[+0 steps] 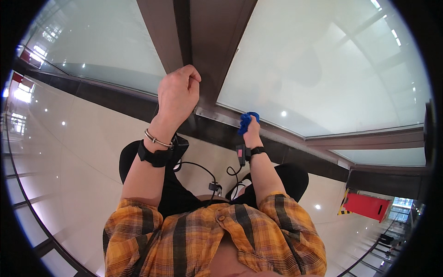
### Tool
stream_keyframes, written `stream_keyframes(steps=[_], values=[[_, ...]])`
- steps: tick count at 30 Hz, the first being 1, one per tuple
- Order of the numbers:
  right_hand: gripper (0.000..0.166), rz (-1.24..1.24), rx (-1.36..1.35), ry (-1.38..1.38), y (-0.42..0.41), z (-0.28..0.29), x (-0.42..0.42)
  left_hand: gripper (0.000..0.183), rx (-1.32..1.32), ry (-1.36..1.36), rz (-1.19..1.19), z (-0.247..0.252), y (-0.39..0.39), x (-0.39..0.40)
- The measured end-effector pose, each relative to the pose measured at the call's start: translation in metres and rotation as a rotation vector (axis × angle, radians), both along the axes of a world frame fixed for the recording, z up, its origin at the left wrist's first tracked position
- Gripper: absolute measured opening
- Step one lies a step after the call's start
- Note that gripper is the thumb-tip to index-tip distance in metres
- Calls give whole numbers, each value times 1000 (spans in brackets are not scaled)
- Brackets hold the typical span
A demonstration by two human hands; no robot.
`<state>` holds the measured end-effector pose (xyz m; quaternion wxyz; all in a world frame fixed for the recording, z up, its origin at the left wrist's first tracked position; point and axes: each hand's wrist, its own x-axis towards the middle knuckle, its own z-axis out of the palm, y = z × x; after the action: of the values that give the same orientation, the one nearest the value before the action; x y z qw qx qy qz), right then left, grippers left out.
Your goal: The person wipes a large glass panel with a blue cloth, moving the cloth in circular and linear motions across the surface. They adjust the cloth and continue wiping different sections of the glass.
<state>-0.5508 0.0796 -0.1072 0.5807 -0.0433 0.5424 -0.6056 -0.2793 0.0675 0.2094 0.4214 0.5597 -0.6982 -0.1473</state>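
My left hand (179,94) is curled into a loose fist beside a brown door frame (207,52). I see nothing in it, though the palm side is hidden, and I cannot tell whether it touches the frame. Lower and to the right, my right hand (254,130) grips a bunched blue cloth (246,122). The cloth is at the bottom rail (221,117), close to the lower edge of a large glass panel (294,76). Smudges and reflections show on this glass.
Another glass panel (110,41) stands to the left. A dark floor strip (204,128) borders glossy beige tiles (79,138). Black cables (199,164) hang from devices strapped to both wrists, between my bent knees. A red box (367,206) stands at far right.
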Motion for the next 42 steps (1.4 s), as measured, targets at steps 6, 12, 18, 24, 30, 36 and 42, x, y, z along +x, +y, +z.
stream_keyframes(steps=[6, 12, 18, 24, 30, 36, 42], values=[[19, 228, -72, -174, -33, 49, 111, 8, -3, -45, -7, -5, -1, -5], [19, 69, -75, -157, -21, 11, 55, 9, 20, -42, 7, -2, 2, 6], [22, -145, -54, 39, 1, -26, -17, 8, 37, -48, -14, -5, 5, 4], [22, 78, -87, -177, -28, 25, 85, 8, 21, -45, -11, -5, 7, 1], [23, 130, -146, -227, -26, 40, 92, 8, 17, -60, 17, -8, 5, 8], [25, 215, -99, -117, -17, 33, 57, 8, 25, -55, -19, -3, 4, -4], [31, 401, -122, 37, -27, 131, 96, 9, 0, -61, -20, -5, 2, -5]])
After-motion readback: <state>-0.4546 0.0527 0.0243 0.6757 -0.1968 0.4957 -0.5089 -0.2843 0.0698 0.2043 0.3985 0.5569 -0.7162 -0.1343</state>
